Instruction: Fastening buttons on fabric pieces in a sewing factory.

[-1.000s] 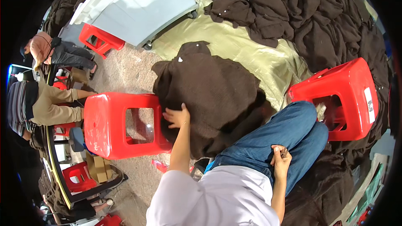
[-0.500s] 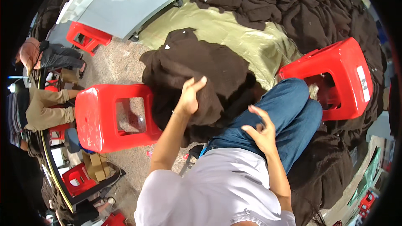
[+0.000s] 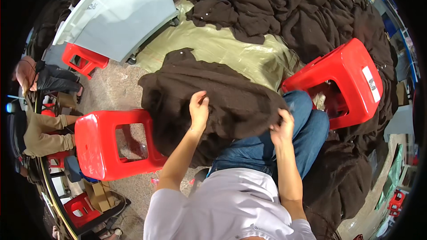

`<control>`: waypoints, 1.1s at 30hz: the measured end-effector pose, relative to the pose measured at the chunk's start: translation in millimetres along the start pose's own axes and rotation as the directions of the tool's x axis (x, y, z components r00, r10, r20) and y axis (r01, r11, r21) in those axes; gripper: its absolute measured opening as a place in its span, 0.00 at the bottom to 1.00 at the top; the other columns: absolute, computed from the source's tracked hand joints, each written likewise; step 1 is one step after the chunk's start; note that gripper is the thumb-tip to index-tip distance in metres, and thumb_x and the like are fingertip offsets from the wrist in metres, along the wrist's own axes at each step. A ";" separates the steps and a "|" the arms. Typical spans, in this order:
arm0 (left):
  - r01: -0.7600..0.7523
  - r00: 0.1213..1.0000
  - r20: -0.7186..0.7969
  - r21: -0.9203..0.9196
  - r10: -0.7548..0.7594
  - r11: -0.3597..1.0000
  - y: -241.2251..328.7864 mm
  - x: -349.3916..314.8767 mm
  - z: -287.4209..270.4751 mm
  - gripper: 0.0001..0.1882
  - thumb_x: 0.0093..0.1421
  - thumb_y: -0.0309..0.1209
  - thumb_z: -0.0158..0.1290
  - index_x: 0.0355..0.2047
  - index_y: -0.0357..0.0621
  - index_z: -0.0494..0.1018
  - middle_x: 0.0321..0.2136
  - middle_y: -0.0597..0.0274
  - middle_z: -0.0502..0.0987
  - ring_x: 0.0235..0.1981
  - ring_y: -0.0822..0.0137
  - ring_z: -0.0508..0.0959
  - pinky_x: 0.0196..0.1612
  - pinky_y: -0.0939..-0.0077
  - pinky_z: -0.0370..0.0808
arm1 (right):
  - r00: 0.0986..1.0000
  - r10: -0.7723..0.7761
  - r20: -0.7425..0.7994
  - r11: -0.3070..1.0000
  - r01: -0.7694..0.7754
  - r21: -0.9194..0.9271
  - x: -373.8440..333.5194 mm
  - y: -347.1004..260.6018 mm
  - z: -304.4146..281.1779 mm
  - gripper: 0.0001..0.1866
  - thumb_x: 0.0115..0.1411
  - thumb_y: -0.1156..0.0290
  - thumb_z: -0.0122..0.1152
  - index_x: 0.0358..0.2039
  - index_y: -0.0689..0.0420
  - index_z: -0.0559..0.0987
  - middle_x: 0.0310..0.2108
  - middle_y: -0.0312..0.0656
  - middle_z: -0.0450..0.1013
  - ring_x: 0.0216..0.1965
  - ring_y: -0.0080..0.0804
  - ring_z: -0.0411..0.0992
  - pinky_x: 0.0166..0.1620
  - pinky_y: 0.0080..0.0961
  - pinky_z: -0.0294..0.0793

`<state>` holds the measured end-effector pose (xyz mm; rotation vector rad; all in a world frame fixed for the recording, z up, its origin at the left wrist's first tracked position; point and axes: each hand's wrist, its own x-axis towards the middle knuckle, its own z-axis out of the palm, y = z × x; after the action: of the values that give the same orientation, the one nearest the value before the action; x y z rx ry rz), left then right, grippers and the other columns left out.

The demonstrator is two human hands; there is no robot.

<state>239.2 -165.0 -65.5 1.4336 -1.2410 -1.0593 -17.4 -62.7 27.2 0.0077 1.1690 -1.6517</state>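
A dark brown knit garment (image 3: 213,82) is spread over a brown heap in front of me, its near right part reaching my knees. At its right edge, my right hand (image 3: 282,129) is closed with the cloth between thumb and fingers. My left hand (image 3: 199,111) is over the middle of the garment, fingers partly bent and thumb apart, close to or touching the fabric; no cloth shows gripped in it. The underside of the garment and the fingertips beneath the right hand's edge are partly hidden.
Red plastic stools stand at my left (image 3: 100,144) and right (image 3: 351,84). A large brown cloth pile (image 3: 307,9) lies on yellowish sheeting (image 3: 200,40) ahead. A pale wheeled bin (image 3: 124,13) is at the far left. People sit beyond the left stool, near a cardboard box (image 3: 100,195).
My right hand has moved from hovering open above my thigh to gripping the garment's edge. The garment is now spread wider toward the right. My left hand stays over it, fingers more bent.
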 end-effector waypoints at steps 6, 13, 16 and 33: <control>0.562 0.612 0.139 -0.769 -0.779 0.304 -29.2 26.4 -43.7 0.27 0.62 0.34 0.56 0.57 0.40 0.61 0.54 0.53 0.68 0.52 0.56 0.71 0.54 0.59 0.69 | 0.998 0.019 -0.053 0.993 -0.025 -0.114 -29.0 -15.0 -43.6 0.17 0.46 0.74 0.51 0.39 0.54 0.74 0.26 0.29 0.71 0.16 0.17 0.63 0.13 0.12 0.54; -0.190 0.956 -0.222 0.027 0.191 0.981 28.5 59.2 19.4 0.15 0.57 0.31 0.59 0.22 0.34 0.68 0.26 0.55 0.72 0.31 0.58 0.70 0.36 0.63 0.68 | 0.942 -0.265 0.203 0.824 0.331 -0.460 -33.9 -30.2 -23.9 0.24 0.59 0.69 0.59 0.56 0.61 0.70 0.53 0.47 0.71 0.14 0.10 0.55 0.18 0.11 0.59; -0.565 0.825 0.089 0.129 0.558 0.815 100.4 -0.2 70.6 0.21 0.53 0.33 0.62 0.14 0.36 0.62 0.26 0.48 0.65 0.33 0.47 0.65 0.38 0.57 0.65 | 0.904 -0.333 0.268 0.779 0.424 -0.462 -40.8 -44.0 6.7 0.26 0.59 0.65 0.61 0.57 0.61 0.69 0.54 0.47 0.71 0.19 0.10 0.61 0.19 0.11 0.61; -0.684 0.129 0.872 -0.266 0.472 0.679 104.4 -168.5 102.8 0.04 0.51 0.29 0.53 0.25 0.45 0.76 0.34 0.54 0.71 0.43 0.52 0.68 0.47 0.55 0.64 | 0.887 0.228 0.401 -0.423 0.461 -0.780 6.7 -31.5 30.2 0.45 0.40 0.44 0.72 0.57 0.53 0.72 0.42 0.52 0.77 0.45 0.49 0.76 0.46 0.42 0.74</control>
<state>99.7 -14.6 22.6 0.1547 -2.5189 -1.1322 -28.0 -89.6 60.7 -1.7160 1.9029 0.0077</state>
